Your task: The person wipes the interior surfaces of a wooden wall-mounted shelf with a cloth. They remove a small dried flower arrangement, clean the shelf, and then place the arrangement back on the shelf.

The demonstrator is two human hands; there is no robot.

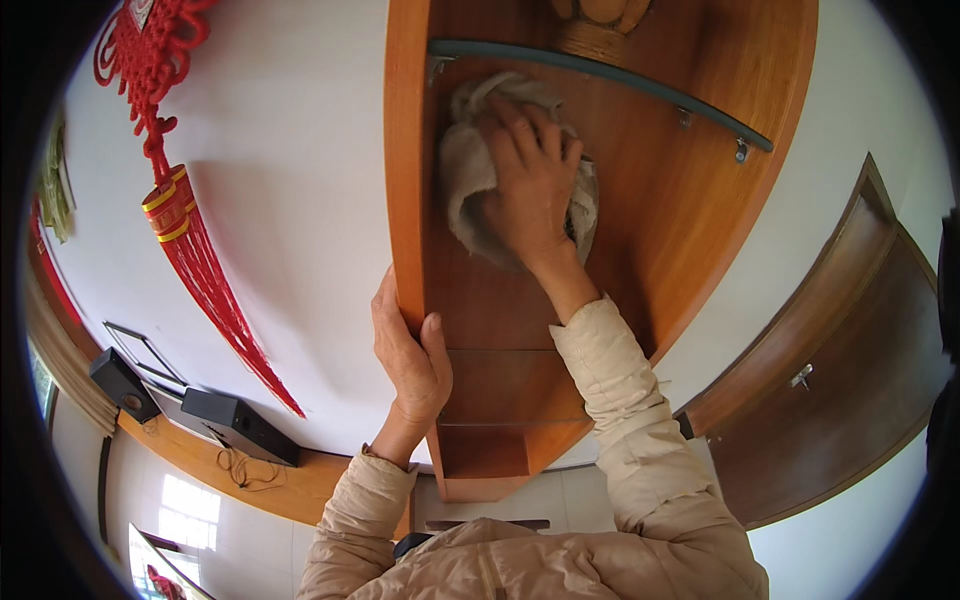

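A wooden cabinet (480, 300) with glass shelves stands before me. My left hand (412, 352) grips the front edge of its left side panel (407, 165), thumb on the inner side and fingers around the outside. Inside the cabinet, my right hand (534, 169) holds a bunched grey-beige cloth (469, 169), pressing it down with spread fingers. It is slightly blurred. The cloth seems to lie on a glass shelf, but whether it also touches the back panel I cannot tell. Part of it is hidden beneath my palm.
Above my right hand runs the edge of another glass shelf (600, 67) on metal brackets, with a carved ornament (596, 37) over it. A red knotted tassel (217, 292) hangs at left. Black speakers (240, 424) stand on a low wooden ledge. A brown door (832, 382) is at right.
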